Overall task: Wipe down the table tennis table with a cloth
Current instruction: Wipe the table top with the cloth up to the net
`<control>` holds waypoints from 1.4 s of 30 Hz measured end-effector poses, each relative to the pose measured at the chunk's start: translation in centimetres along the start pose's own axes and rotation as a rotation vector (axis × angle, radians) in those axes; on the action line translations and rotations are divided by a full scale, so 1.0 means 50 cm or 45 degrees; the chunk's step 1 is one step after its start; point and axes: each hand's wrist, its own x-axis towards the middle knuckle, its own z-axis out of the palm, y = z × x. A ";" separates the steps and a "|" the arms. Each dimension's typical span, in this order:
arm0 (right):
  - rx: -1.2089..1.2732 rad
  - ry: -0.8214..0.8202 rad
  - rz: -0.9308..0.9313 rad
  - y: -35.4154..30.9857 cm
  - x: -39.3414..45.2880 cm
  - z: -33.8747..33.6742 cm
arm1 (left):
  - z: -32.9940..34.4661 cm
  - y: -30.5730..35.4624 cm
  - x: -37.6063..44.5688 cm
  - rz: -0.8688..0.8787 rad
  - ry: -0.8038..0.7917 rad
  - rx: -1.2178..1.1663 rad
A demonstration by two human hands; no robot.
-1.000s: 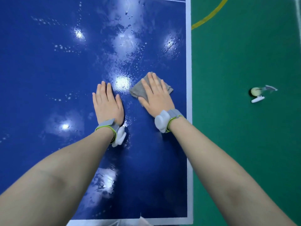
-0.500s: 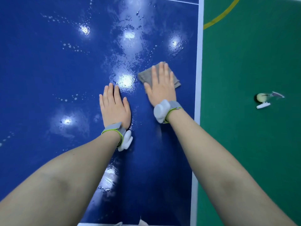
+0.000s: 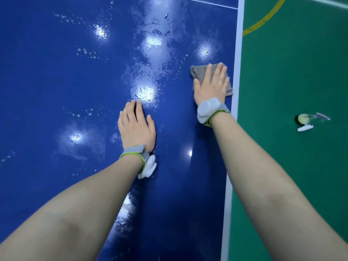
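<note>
Mid-task, I judge: the flat right hand [image 3: 211, 85] presses the cloth [image 3: 200, 72] at the table [image 3: 56, 91]'s right edge, the flat left hand [image 3: 136, 127] grips nothing, and droplets [image 3: 150, 72] remain upper centre.

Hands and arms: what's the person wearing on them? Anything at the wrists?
Both forearms are bare, with no sleeves or gloves in view. The left hand has a grey wrist strap edged in lime green, with a rounded white plastic module on the thumb side of the wrist. The right hand wears a matching strap with the same white module.
</note>
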 end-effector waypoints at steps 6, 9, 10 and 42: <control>0.007 -0.053 -0.412 -0.055 -0.009 0.004 | 0.002 -0.003 0.015 0.043 0.066 0.120; 0.124 0.018 -0.239 0.006 0.027 -0.004 | -0.002 -0.012 0.050 0.095 0.167 0.118; 0.154 0.039 -0.135 0.029 0.037 -0.007 | 0.000 -0.015 0.060 0.116 0.192 0.108; 0.051 -0.021 -0.111 -0.088 -0.001 0.008 | 0.004 -0.023 0.072 0.203 0.073 -0.049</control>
